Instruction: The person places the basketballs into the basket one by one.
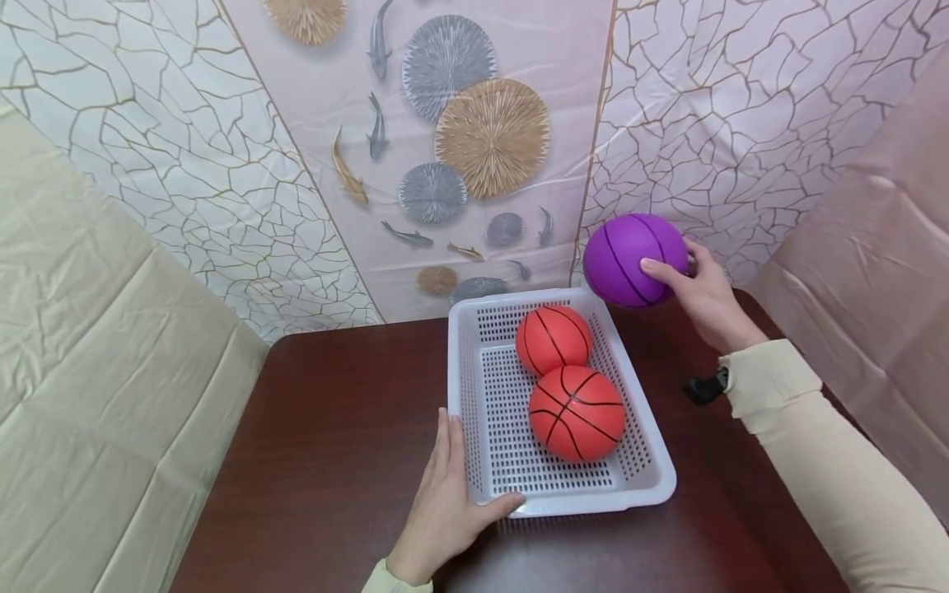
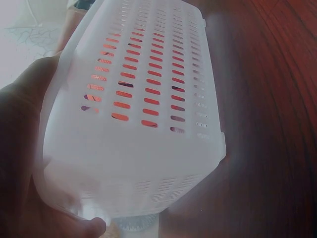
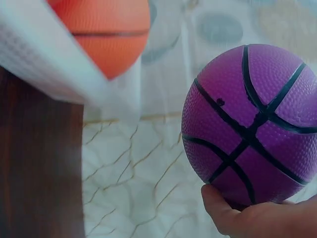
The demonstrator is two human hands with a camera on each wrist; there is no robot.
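My right hand [image 1: 708, 301] grips a purple toy basketball [image 1: 630, 257] in the air, above the back right corner of a white perforated plastic basket [image 1: 467, 395]. The right wrist view shows the black lines on the purple ball [image 3: 257, 119] and a fingertip against its lower side. Two red basketballs lie in the basket, one [image 1: 554, 336] at the back and one [image 1: 577, 412] nearer the front, touching. My left hand [image 1: 445, 502] rests at the basket's front left corner, fingers straight along the left side and thumb at the front rim. Red shows through the basket's slots [image 2: 148, 89] in the left wrist view.
The basket stands on a dark brown table [image 1: 348, 428]. Behind it hangs a patterned cloth [image 1: 334, 165] with fish and round motifs. Plain beige cloth [image 1: 89, 371] hangs at the left, and more cloth [image 1: 875, 288] at the right. A black strap [image 1: 704, 387] sits by the right cuff.
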